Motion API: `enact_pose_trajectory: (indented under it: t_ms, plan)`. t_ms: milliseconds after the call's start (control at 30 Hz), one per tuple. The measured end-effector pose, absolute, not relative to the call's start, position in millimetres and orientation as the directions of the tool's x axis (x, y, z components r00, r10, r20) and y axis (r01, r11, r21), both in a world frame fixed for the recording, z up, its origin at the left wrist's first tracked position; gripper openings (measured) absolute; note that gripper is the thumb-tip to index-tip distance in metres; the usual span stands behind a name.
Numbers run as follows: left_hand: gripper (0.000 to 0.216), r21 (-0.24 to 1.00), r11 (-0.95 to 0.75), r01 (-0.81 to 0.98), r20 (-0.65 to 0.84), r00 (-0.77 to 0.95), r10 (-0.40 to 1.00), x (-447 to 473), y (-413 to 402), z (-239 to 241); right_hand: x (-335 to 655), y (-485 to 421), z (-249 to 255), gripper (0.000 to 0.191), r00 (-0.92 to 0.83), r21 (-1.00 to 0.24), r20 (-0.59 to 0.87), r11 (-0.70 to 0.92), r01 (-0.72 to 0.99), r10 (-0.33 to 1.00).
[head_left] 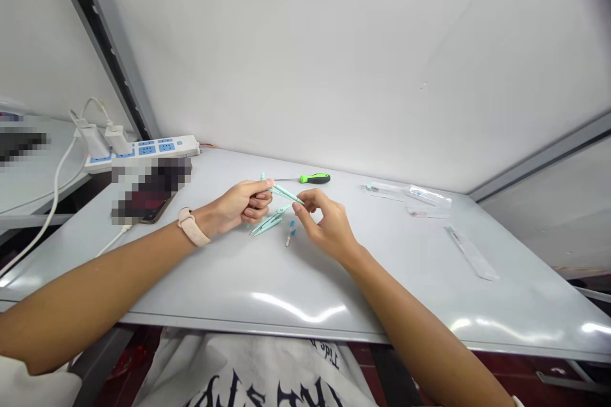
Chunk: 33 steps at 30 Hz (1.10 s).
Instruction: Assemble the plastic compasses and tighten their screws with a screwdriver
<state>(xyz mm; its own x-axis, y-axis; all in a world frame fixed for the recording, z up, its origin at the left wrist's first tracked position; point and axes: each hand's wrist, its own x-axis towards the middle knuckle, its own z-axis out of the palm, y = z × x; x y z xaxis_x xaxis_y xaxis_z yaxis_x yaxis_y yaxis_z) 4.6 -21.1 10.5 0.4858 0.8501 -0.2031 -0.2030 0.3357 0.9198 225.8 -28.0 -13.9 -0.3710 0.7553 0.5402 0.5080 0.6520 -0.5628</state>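
Mint-green compass-like instrument (288,194) held in the air over a pale grey table (229,280), stretched between two bare hands near the middle of the head camera's view. At one end, left hand (243,205) with thumb and forefinger closed on the instrument and remaining fingers curled in toward the palm. At the other end, right hand (325,221) with thumb and forefinger pinched on the slim tip. Cannot tell how far apart the legs stand behind the fingers.

Just below, lying on the table, a second mint-green instrument (268,224), with a small blue-and-white piece (290,233) beside it, near the right hand. Beyond the hands, a screwdriver (316,179) with a green-and-black handle pointing right. Well apart on the right, several clear plastic packets (472,255), contents too small to make out.

Around the left wrist, a pale wristband (193,227). Farther left, a blurred-out phone (155,194) with a white cable, near a white power strip (165,147) carrying two white adapters (117,139). Below the table edge, a white garment (258,356) with black lettering.
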Motion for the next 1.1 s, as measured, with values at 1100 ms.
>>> enact_pose_trajectory:
  t_ms: [1100]
  plan:
    - [0.046,0.907,0.358,-0.224,-0.204,0.509,0.836,4.3,-21.2,8.1,225.9,-29.8,-13.7,0.037,-0.422,-0.567,0.497,0.652,0.504,0.758]
